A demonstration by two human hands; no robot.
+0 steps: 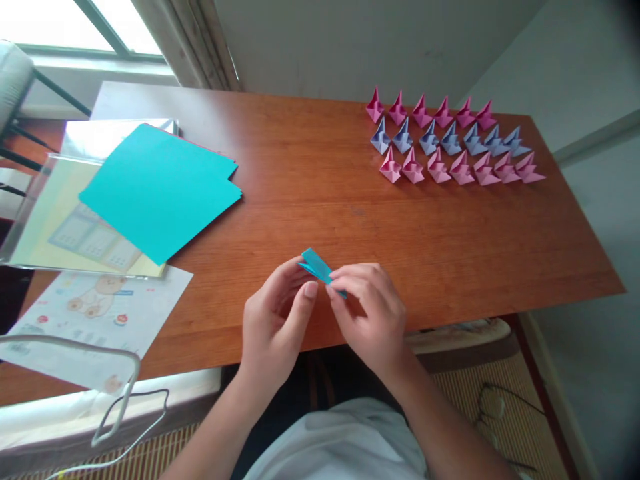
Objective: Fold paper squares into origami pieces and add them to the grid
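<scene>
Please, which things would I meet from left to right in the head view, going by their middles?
Large turquoise paper sheets, left hand, small folded turquoise paper strip, right hand, three rows of pointed pink and lavender origami figures.

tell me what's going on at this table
A person is handling a small piece of folded blue paper over the near edge of the table. The right hand pinches its near end; the left hand is at the other end, though its contact is hard to tell. Three rows of folded paper figures, pink and bluish, stand at the far right, and larger turquoise sheets lie on the left.
</scene>
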